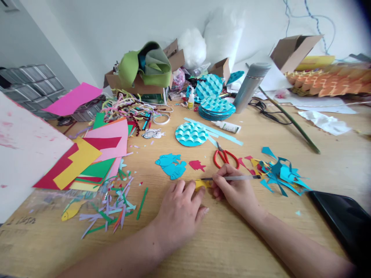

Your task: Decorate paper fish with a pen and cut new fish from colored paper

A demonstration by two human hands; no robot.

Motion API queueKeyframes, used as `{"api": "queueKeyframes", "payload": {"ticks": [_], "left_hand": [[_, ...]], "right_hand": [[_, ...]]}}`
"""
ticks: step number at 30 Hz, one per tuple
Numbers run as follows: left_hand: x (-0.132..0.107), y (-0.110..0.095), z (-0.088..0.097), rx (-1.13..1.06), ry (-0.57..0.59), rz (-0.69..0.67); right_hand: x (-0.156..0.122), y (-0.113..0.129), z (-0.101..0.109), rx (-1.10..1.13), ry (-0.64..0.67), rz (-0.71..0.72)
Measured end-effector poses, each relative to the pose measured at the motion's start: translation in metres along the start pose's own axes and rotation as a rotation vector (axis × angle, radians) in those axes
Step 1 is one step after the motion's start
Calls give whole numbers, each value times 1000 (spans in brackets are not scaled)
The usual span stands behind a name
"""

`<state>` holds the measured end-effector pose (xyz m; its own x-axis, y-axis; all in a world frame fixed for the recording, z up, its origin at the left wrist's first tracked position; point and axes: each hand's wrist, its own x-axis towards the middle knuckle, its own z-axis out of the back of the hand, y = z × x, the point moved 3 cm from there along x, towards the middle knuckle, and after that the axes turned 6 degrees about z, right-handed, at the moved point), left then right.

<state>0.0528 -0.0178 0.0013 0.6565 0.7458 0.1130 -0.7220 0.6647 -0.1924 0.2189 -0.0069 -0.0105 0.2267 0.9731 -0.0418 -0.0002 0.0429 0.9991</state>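
Observation:
My right hand (pixel 236 191) is closed around a gel pen (pixel 240 178) with a clear barrel, held nearly level, its dark tip pointing left over a small yellow paper piece (pixel 199 184). On the near left side of that piece lie the fingers of my left hand (pixel 179 210), pressing it to the table; part of it is hidden under both hands. Just beyond, two blue paper fish (pixel 171 166) overlap, beside a red paper fish (pixel 197 165). Red-handled scissors (pixel 224 157) rest beyond my right hand. Farther left is a yellow paper fish (pixel 71 210).
Blue paper scraps (pixel 285 173) and a black phone (pixel 342 224) lie at right. Coloured paper sheets (pixel 110 141) and thin strips (pixel 124 206) spread at left. Farther back are a textured blue disc (pixel 191 135), a glue bottle (pixel 228 127), a grey flask (pixel 251 88) and a green stick (pixel 292 121).

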Motion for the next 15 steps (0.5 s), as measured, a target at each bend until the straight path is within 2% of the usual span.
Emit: {"api": "queueKeyframes", "payload": {"ticks": [9,15], "left_hand": [[1,0,0,-3,-2,-2],[0,0,1,-4,-3,-2]], "right_hand": [[0,-2,-2,-20,46,-21],[0,-3,-2,-12,23,-22]]}}
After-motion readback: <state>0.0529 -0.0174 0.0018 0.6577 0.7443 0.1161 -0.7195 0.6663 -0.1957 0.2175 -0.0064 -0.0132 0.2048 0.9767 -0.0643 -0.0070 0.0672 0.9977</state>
